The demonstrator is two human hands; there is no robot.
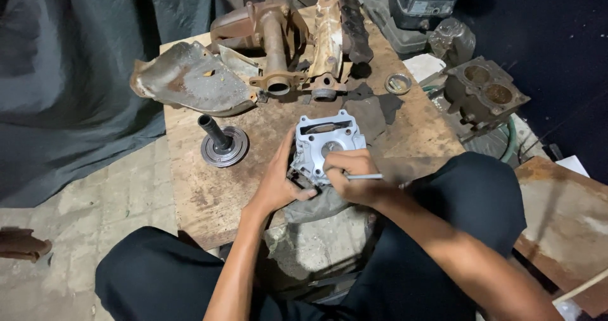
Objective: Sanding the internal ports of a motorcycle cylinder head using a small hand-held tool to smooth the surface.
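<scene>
Tool tip (329,171) behind right hand (354,180); cylinder block's (326,140) lower edge under both hands.

Parts count on and around the wooden board (209,200)

Two hands: left hand (278,185) and right hand (354,178), both at the one pale cylinder block (326,143) at centre; one thin metal tool (364,177) in the right; two rusty pipe castings, one (275,48) at 12 o'clock, the other (328,42) just right of it; one dented metal cover (190,80) at 10 o'clock; one flanged shaft (221,143) at 9 o'clock; one small ring (398,83) at 1 o'clock; one dark twin-bore block (484,89) at 2 o'clock; one grey rag (316,204) under the hands.
</scene>
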